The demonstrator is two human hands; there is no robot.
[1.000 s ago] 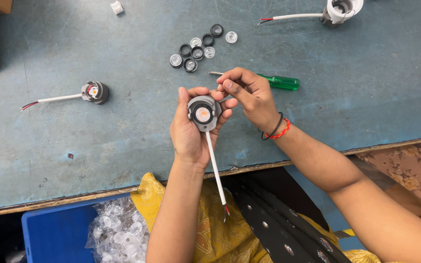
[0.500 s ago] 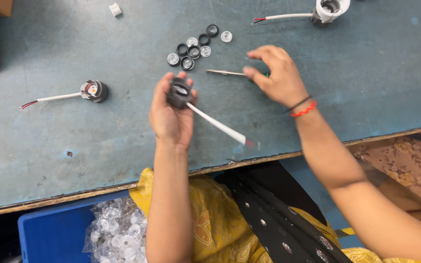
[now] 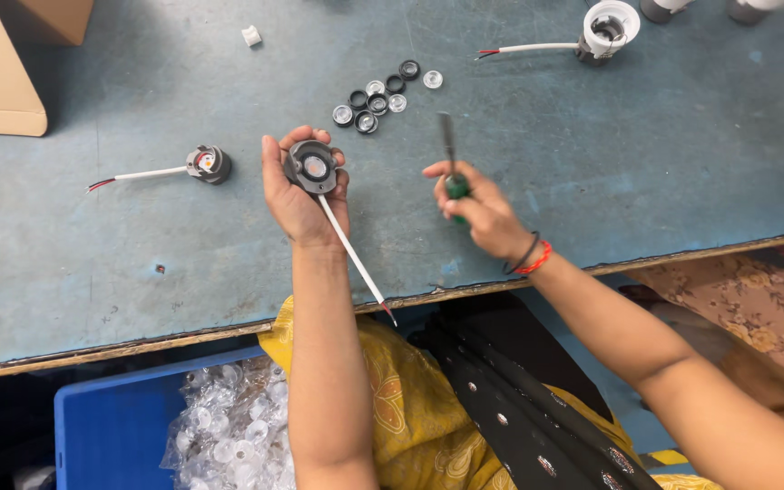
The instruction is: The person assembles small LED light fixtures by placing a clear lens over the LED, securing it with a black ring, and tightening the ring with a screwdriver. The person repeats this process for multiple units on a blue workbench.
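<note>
The left hand holds a small round lamp housing above the blue surface, fingers closed around its rim, open face turned up toward the camera. A white lead runs from the housing down and to the right, past the near edge of the surface, ending in a red tip. The right hand lies to the right of the housing, well apart from it, fingers closed on a green-handled screwdriver. The screwdriver's long axis runs near to far, shaft pointing away from the person (the tip is blurred and cannot be made out). The housing thus lies left of the tool, at about the same depth. Beyond both hands, a cluster of small rings and lenses rests on the surface; a second wired housing lies to the left. A blue bin of clear lenses sits below the near edge, partly cut off.
</note>
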